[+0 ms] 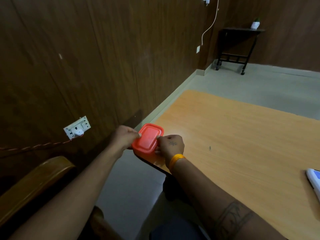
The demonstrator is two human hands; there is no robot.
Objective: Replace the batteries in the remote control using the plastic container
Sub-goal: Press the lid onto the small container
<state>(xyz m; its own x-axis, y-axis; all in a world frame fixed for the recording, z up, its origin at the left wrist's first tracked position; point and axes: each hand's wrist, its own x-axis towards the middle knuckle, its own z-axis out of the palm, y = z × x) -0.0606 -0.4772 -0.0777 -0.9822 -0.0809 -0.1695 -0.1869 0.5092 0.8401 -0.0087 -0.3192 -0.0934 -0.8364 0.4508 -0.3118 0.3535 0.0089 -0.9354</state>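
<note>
One red rectangular plastic container (pixel 147 139) with rounded corners, lid on, sits at the near left corner of one light orange wood-grain table (pixel 242 135), right at the table's edge. Two bare hands on it. The left hand (pixel 125 136) grips the container's left side, fingers curled around the edge, thumb tip pressed onto the lid's rim. The right hand (pixel 171 146) holds the right side, thumb on top of the lid near its far right corner, fingers tucked around the near edge; both hands are clenched on the container, neither loose. One yellow band (pixel 175 161) circles the right wrist; a dark tattoo band marks the right forearm. One white flat device with a blue patch (pixel 314 181) lies at the table's right edge, cut off by the frame, well apart from the container; whether it is the remote I cannot tell. One white wall socket plate (pixel 77 127) on the dark wood-panelled wall carries one white plug, with a red twisted cord running left. One curved wooden chair arm (pixel 34 184) shows low on the left. One black side table on castors (pixel 237 45) stands in the far corner with one small white pot (pixel 255 24) on top.
</note>
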